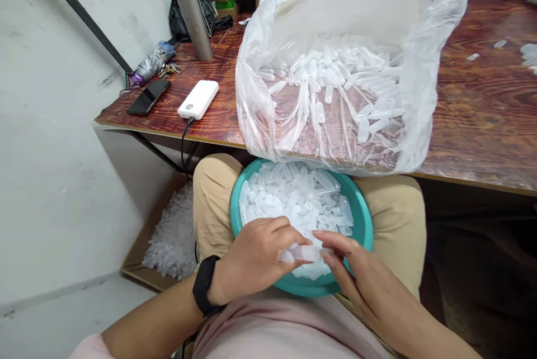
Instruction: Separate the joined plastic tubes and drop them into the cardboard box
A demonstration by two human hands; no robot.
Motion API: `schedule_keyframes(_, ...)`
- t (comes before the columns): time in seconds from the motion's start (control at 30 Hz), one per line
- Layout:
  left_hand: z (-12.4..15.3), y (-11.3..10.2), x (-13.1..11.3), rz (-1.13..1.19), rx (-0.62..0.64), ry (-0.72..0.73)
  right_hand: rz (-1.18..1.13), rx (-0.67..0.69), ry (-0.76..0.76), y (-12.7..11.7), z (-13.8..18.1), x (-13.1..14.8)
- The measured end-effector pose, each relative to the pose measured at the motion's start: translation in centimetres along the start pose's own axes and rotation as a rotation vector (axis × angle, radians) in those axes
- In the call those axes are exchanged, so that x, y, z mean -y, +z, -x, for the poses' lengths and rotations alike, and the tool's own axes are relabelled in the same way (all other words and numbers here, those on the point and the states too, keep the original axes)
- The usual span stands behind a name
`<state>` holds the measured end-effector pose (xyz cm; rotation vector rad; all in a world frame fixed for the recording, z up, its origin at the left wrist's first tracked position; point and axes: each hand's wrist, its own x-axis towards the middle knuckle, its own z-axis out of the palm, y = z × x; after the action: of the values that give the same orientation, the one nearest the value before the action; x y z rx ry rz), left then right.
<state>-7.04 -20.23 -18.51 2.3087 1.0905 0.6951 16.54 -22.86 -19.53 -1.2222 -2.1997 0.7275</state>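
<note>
Translucent plastic piece (308, 253) between both hands (258, 253)

My left hand (260, 248) pinches a few translucent plastic pieces (307, 253); right hand (367, 275) has its fingertips at their end, can't tell if gripping. Both 2 hands over the teal basin (366, 219) in my lap, loaded with small translucent parts (289, 191). Ahead on the wood table (486, 124): open clear bag (251, 90), more parts inside. Left of it: 1 white power bank (199, 99) with cable (183, 146), 1 dark phone (149, 96), 1 metal flask (193, 18).
</note>
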Motion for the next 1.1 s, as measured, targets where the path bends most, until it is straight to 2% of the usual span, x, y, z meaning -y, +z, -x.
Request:
schedule_keyframes(0.1, -0.2, 0.1, -0.2, -0.010, -0.011, 0.012, -0.019, 0.029, 0.066, 0.1, 0.2, -0.5)
schedule_keyframes(0.2, -0.3, 0.1, -0.2, -0.010, -0.040, 0.012, 0.002, 0.003, -0.046, 0.2, 0.3, -0.8)
schedule_keyframes(0.33, -0.2, 0.2, 0.0, -0.056, -0.031, 0.050, -0.029, 0.031, 0.078, 0.2, 0.4, -0.9)
schedule_keyframes(0.47, -0.2, 0.4, -0.1, -0.056, -0.018, 0.071, -0.004, 0.001, 0.019, 0.1, 0.3, -0.6)
schedule_keyframes(0.6, -0.2, 0.6, -0.4, -0.091, -0.023, 0.086, -0.078, 0.079, 0.184, 0.0, 0.2, 0.1)
schedule_keyframes(0.73, -0.1, 0.5, -0.4, -0.084, -0.054, 0.054, -0.043, 0.031, 0.044, 0.2, 0.5, 0.2)
schedule_keyframes(0.9, 0.0, 0.4, -0.5, -0.066, -0.024, 0.018, -0.068, 0.056, 0.124, 0.0, 0.3, 0.1)
schedule_keyframes(1.1, 0.8, 1.2, -0.1, 0.024, 0.019, -0.093, -0.038, 0.056, 0.070, -1.2, -0.2, 1.1)
